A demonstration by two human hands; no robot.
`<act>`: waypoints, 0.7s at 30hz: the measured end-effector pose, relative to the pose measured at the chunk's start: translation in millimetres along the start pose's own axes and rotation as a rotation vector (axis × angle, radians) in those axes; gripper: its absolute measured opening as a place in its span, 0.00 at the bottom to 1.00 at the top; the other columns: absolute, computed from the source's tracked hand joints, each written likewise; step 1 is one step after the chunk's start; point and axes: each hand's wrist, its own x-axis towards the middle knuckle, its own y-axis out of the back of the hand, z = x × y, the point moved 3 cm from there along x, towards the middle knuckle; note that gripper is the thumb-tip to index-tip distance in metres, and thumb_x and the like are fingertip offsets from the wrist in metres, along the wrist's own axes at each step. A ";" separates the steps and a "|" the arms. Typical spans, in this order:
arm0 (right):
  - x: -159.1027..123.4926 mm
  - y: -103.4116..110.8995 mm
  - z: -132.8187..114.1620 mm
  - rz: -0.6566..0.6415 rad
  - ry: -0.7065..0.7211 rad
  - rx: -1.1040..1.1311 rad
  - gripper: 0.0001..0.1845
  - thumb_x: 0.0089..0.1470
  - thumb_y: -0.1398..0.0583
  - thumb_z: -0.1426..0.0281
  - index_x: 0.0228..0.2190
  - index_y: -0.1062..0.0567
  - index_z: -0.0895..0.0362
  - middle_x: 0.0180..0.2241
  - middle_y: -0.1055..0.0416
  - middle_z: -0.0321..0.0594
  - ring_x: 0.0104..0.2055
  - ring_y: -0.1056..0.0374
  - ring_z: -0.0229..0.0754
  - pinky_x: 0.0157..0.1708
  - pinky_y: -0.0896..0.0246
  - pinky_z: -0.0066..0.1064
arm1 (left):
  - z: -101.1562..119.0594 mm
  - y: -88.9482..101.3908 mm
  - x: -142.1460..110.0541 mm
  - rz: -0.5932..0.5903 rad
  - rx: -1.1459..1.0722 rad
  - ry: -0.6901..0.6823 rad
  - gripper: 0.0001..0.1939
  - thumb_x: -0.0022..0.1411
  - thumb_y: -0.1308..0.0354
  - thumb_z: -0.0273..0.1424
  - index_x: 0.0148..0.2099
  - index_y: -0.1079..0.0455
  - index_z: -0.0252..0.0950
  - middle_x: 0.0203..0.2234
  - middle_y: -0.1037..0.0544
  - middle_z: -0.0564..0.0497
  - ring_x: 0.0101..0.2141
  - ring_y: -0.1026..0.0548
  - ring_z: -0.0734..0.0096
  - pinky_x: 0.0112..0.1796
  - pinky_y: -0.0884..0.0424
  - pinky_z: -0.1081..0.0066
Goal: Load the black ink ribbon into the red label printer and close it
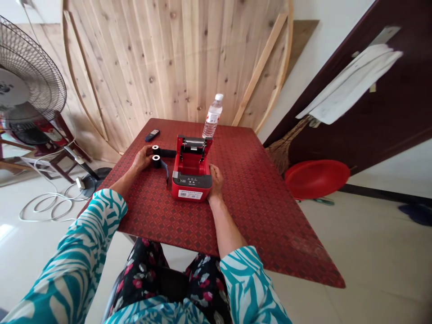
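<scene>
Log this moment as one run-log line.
left hand: touching black ribbon rolls | right hand: on side of open red printer

A round wooden tabletop (162, 58) leans on the wall (324, 76) at twelve o'clock, a fan (27, 85) stands at ten, a dark door (401, 112) at two.

On the red patterned table (246, 216), the left hand (143, 158) rests against two black ribbon rolls (155, 155), which sit at nine o'clock from a red label printer (191, 189) with its lid raised toward twelve o'clock. A black ribbon (168, 154) runs from the rolls to the printer's side. The right hand (216, 181) touches the printer's three o'clock side. A clear water bottle (212, 118) stands just beyond the printer at one o'clock, and a small dark handset (152, 135) lies at eleven o'clock. A standing fan (29, 85) is off the table at ten o'clock, and a red plastic basin (316, 178) sits on the floor at two o'clock.
</scene>
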 end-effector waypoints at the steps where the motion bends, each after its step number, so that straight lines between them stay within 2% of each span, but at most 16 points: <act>1: -0.1 -0.4 -0.4 0.001 0.000 -0.001 0.22 0.49 0.43 0.51 0.35 0.22 0.54 0.38 0.20 0.39 0.41 0.28 0.43 0.46 0.36 0.38 | -1.1 3.5 -4.1 0.046 -0.018 0.003 0.19 0.44 0.36 0.22 0.41 0.32 0.35 0.38 0.20 0.48 0.43 0.22 0.66 0.51 0.29 0.64; 3: -0.5 -0.5 -1.5 0.011 0.006 -0.007 0.21 0.49 0.42 0.52 0.36 0.22 0.54 0.38 0.20 0.40 0.42 0.28 0.43 0.46 0.36 0.38 | -4.9 11.5 -15.5 0.158 -0.055 0.018 0.17 0.46 0.39 0.23 0.42 0.33 0.35 0.38 0.21 0.48 0.42 0.22 0.66 0.50 0.29 0.62; 5: -1.0 -0.1 -2.5 0.014 0.017 -0.013 0.22 0.49 0.42 0.52 0.36 0.22 0.55 0.39 0.20 0.41 0.43 0.28 0.43 0.46 0.36 0.37 | -9.6 16.6 -28.7 0.190 -0.094 0.044 0.17 0.47 0.41 0.25 0.43 0.33 0.36 0.39 0.21 0.48 0.42 0.21 0.64 0.50 0.28 0.59; 8: -1.3 1.0 -2.4 -0.005 0.017 -0.010 0.22 0.49 0.42 0.52 0.36 0.22 0.55 0.39 0.21 0.40 0.42 0.29 0.42 0.46 0.37 0.36 | -12.9 14.5 -45.8 0.062 -0.112 0.058 0.22 0.44 0.40 0.25 0.46 0.33 0.36 0.43 0.21 0.46 0.46 0.22 0.60 0.51 0.28 0.55; 12: -2.5 1.8 -2.5 -0.013 -0.019 0.008 0.23 0.48 0.41 0.51 0.37 0.22 0.55 0.37 0.21 0.38 0.39 0.29 0.41 0.43 0.37 0.35 | -8.5 1.6 -55.8 -0.143 -0.074 -0.001 0.29 0.43 0.36 0.26 0.51 0.33 0.36 0.48 0.22 0.43 0.49 0.23 0.56 0.53 0.30 0.52; 17: -4.8 0.4 -7.4 -0.007 0.009 -0.009 0.22 0.48 0.41 0.52 0.35 0.22 0.55 0.36 0.21 0.39 0.40 0.29 0.42 0.43 0.37 0.35 | -3.9 -6.2 -56.4 -0.127 0.042 -0.020 0.21 0.48 0.35 0.32 0.46 0.30 0.36 0.41 0.20 0.46 0.45 0.22 0.58 0.53 0.30 0.53; 21: -2.1 0.2 -3.5 -0.009 0.027 -0.010 0.22 0.48 0.42 0.52 0.36 0.22 0.55 0.38 0.21 0.40 0.41 0.29 0.42 0.44 0.36 0.36 | 2.3 -3.4 -62.4 -0.089 0.006 -0.040 0.20 0.49 0.34 0.35 0.44 0.32 0.36 0.40 0.20 0.47 0.43 0.22 0.60 0.50 0.29 0.55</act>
